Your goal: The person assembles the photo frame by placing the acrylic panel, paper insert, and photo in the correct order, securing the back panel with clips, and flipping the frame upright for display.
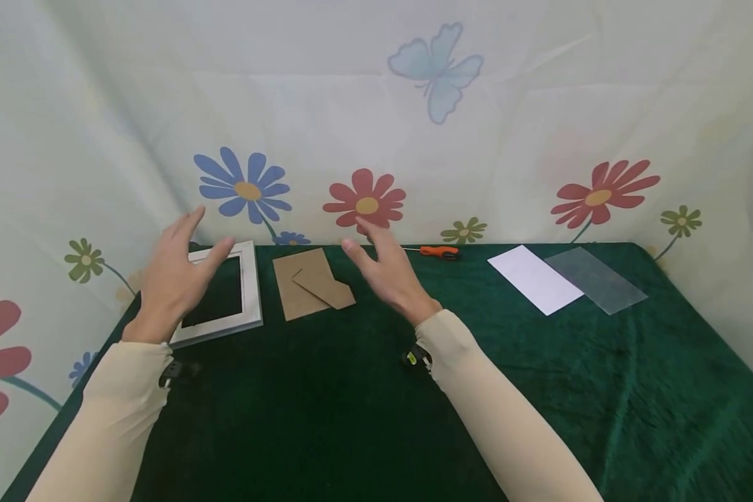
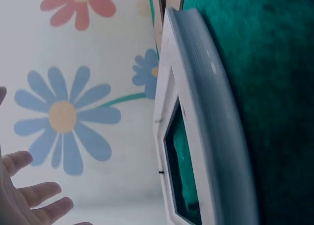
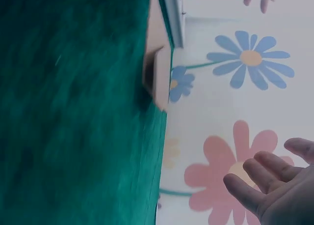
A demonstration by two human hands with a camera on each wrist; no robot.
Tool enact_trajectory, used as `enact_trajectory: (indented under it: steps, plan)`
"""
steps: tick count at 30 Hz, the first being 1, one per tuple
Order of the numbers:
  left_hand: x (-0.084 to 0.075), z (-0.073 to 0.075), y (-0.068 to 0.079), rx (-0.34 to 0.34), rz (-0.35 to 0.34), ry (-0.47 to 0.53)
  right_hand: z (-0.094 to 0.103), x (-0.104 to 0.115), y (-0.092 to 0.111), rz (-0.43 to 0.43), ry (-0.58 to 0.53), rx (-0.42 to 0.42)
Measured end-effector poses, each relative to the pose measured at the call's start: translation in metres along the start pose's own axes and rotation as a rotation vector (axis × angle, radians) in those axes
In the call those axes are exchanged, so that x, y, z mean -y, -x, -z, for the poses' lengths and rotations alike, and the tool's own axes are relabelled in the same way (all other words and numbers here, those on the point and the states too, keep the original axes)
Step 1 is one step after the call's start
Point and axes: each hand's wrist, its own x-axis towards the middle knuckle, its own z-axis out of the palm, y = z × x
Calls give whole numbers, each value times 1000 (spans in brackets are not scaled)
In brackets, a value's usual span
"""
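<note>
My left hand point(image 1: 178, 268) hovers over a white picture frame point(image 1: 252, 286) at the table's left, its fingers spread and holding nothing. Green cloth shows through the frame's opening, and the left wrist view has its side edge point(image 2: 211, 107) close by. To the right, my right hand point(image 1: 389, 272) is raised in the air with fingers apart and nothing in them. Between the two hands lies a brown backing board point(image 1: 298, 289) with a folded-out stand flap point(image 1: 326, 284) on it. In the right wrist view this board point(image 3: 156, 48) sits beyond the right hand's fingers point(image 3: 274, 171).
An orange-handled screwdriver point(image 1: 438, 252) lies at the back edge, partly behind the right hand. Farther right, a white sheet point(image 1: 535, 279) overlaps a clear sheet point(image 1: 599, 280). Dark green cloth point(image 1: 301, 404) covers the table; a flowered curtain point(image 1: 326, 118) hangs behind it.
</note>
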Motion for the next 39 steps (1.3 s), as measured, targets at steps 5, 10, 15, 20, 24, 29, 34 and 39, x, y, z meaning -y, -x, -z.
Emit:
enact_trajectory:
  steps: [5, 10, 15, 20, 24, 29, 34, 39]
  plan:
    - [17, 5, 1, -1, 42, 28, -11, 7, -3, 0, -79, 5]
    - [29, 7, 2, 2, 107, 37, -20, 13, -5, -19, -109, 17]
    - [41, 10, 4, 18, 178, 52, -29, 17, -7, -51, -140, 27]
    - [51, 12, 6, 36, 217, 82, -38, 21, -9, -60, -173, 29]
    - [59, 13, 9, 46, 241, 129, -47, 23, -9, -78, -209, 39]
    - [66, 14, 14, 50, 249, 160, -61, 28, -11, -103, -253, 49]
    - [72, 13, 16, 69, 256, 170, -73, 29, -13, -129, -302, 56]
    - [78, 13, 17, 64, 292, 224, -87, 33, -15, -145, -321, 47]
